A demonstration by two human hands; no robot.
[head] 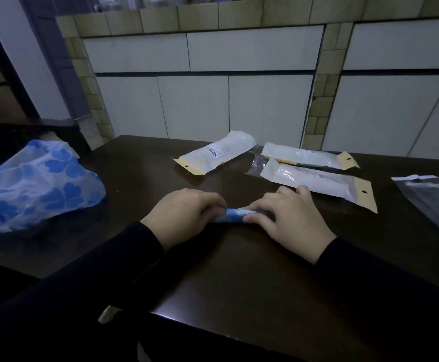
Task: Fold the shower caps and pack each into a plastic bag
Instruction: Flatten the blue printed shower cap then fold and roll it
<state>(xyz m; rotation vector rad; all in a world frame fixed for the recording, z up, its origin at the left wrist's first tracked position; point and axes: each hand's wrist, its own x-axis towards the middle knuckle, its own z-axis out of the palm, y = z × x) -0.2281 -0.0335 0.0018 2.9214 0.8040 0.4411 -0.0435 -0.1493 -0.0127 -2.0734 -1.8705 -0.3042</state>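
Observation:
A blue-and-white shower cap, rolled into a tight narrow strip (235, 215), lies on the dark table (239, 270) between my hands. My left hand (184, 214) grips its left end with curled fingers. My right hand (288, 218) covers the right end, thumb and fingers pinching the roll. Most of the roll is hidden under both hands. An unfolded blue-flowered shower cap (35, 184) lies in a loose heap at the table's left side. Three white plastic bags with tan hang tabs lie beyond my hands: one (215, 152) at centre, two (309, 156) (320, 184) to the right.
A clear flat plastic bag (432, 197) lies at the far right edge of the table. A tiled counter front with white panels (213, 100) stands right behind the table. The table's near edge runs across below my forearms.

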